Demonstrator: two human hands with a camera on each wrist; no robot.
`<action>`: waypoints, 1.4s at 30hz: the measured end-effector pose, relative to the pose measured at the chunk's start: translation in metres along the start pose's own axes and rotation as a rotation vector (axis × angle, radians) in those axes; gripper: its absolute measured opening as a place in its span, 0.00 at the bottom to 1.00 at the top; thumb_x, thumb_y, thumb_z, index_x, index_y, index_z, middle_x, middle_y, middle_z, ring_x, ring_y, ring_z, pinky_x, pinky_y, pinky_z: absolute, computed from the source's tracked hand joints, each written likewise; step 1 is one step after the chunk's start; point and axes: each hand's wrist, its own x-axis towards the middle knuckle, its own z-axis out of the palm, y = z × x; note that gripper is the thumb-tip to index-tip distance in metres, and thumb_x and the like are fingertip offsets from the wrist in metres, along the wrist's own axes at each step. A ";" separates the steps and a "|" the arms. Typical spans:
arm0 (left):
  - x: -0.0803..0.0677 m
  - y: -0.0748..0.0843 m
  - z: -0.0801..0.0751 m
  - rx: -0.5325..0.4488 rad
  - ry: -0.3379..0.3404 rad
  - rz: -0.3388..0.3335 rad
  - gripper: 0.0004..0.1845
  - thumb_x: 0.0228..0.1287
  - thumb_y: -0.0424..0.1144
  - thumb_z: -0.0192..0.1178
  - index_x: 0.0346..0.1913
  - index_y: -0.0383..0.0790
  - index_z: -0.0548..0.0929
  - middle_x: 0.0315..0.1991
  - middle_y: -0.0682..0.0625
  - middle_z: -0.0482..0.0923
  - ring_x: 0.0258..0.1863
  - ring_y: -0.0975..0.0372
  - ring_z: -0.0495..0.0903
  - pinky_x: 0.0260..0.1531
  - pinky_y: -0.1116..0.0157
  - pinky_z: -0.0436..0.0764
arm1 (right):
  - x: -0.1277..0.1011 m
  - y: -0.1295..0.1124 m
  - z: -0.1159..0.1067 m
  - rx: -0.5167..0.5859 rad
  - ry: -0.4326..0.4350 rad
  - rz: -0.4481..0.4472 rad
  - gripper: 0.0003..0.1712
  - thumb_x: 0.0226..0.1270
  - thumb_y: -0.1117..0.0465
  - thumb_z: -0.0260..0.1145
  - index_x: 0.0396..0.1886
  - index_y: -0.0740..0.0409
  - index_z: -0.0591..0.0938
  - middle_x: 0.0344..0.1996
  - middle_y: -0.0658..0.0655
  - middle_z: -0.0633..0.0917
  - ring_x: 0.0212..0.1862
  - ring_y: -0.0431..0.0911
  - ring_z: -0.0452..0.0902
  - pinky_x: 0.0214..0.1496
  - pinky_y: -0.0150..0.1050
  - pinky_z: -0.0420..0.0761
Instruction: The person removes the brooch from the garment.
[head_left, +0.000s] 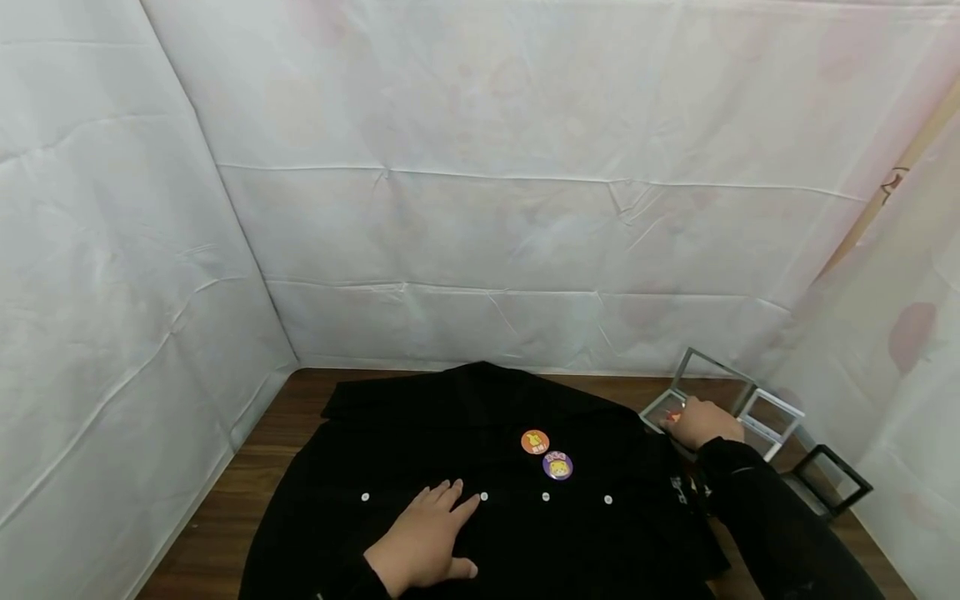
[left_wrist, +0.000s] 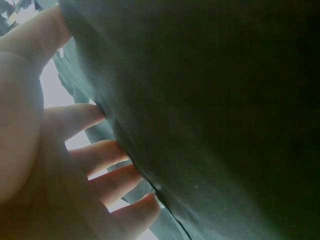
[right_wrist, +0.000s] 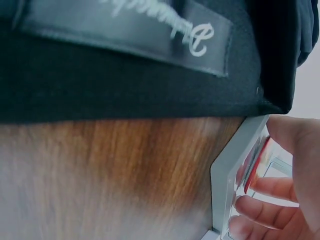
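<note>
Black jacket (head_left: 465,508) spread flat on wooden counter (head_left: 225,500), collar toward back wall, taking up most of the surface. Two round badges pinned on its front near centre: orange badge (head_left: 535,442) and purple badge (head_left: 557,465), just beside each other, purple one lower & to the right. Row of small white snap buttons (head_left: 545,497) runs across the fabric below them. Left hand (head_left: 423,542) lies palm-down on jacket, fingers straight & slightly spread, holding nothing, fingertips near the snap row; left wrist view shows same, fingers (left_wrist: 95,150) pressed flat against dark cloth. Right hand (head_left: 701,423) sits off the jacket's right edge, in black sleeve, on a clear frame box (head_left: 660,410) w/ something small & red inside. Right wrist view: fingers (right_wrist: 265,207) curled at the box's edge w/ thumb above, so it looks like a grip on the box, red bit showing thru the clear wall. Jacket hem w/ script label (right_wrist: 125,25) lies just beside that box. More frames further right: white-rimmed frame (head_left: 780,417) & black-rimmed frame (head_left: 832,479), well apart from the badges. White sheeting (head_left: 480,167) covers walls all round.
</note>
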 end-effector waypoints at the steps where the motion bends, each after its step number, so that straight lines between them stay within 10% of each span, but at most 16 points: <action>1: 0.000 0.000 0.000 0.002 -0.002 0.001 0.47 0.58 0.70 0.68 0.77 0.52 0.69 0.77 0.41 0.63 0.74 0.44 0.64 0.69 0.42 0.66 | 0.000 0.001 0.000 0.001 -0.004 -0.003 0.48 0.73 0.41 0.65 0.63 0.85 0.67 0.46 0.80 0.78 0.43 0.69 0.79 0.42 0.63 0.78; 6: 0.001 0.001 0.002 0.014 -0.013 0.013 0.47 0.60 0.70 0.66 0.78 0.51 0.68 0.77 0.41 0.62 0.75 0.44 0.62 0.70 0.41 0.65 | -0.005 0.002 -0.009 0.009 -0.048 -0.005 0.45 0.74 0.42 0.63 0.63 0.85 0.68 0.44 0.78 0.79 0.42 0.67 0.79 0.42 0.61 0.77; 14: -0.002 -0.001 0.000 -0.009 -0.023 -0.010 0.47 0.59 0.69 0.68 0.77 0.52 0.69 0.77 0.41 0.63 0.75 0.44 0.63 0.70 0.41 0.65 | -0.026 -0.021 -0.029 0.068 -0.071 0.000 0.23 0.79 0.50 0.58 0.26 0.60 0.78 0.18 0.55 0.72 0.23 0.49 0.66 0.30 0.47 0.65; 23: -0.002 -0.015 -0.027 0.000 -0.013 -0.013 0.44 0.55 0.65 0.73 0.72 0.46 0.76 0.68 0.43 0.74 0.66 0.49 0.75 0.62 0.46 0.76 | -0.040 -0.061 -0.054 0.078 -0.014 -0.105 0.40 0.78 0.42 0.58 0.64 0.78 0.72 0.45 0.73 0.81 0.41 0.63 0.79 0.42 0.58 0.75; 35: 0.029 0.001 -0.058 -0.021 0.113 0.012 0.41 0.63 0.62 0.69 0.75 0.47 0.72 0.75 0.40 0.65 0.72 0.46 0.67 0.69 0.46 0.70 | -0.083 -0.100 -0.028 0.086 0.054 -0.280 0.40 0.75 0.41 0.65 0.69 0.69 0.73 0.52 0.67 0.83 0.49 0.61 0.81 0.50 0.59 0.79; 42: 0.057 0.012 -0.052 -0.067 0.056 -0.017 0.40 0.67 0.66 0.62 0.78 0.54 0.69 0.79 0.39 0.58 0.77 0.44 0.58 0.75 0.45 0.59 | -0.094 -0.126 0.002 0.095 0.081 -0.359 0.36 0.70 0.45 0.70 0.69 0.63 0.77 0.61 0.66 0.81 0.61 0.63 0.78 0.60 0.62 0.76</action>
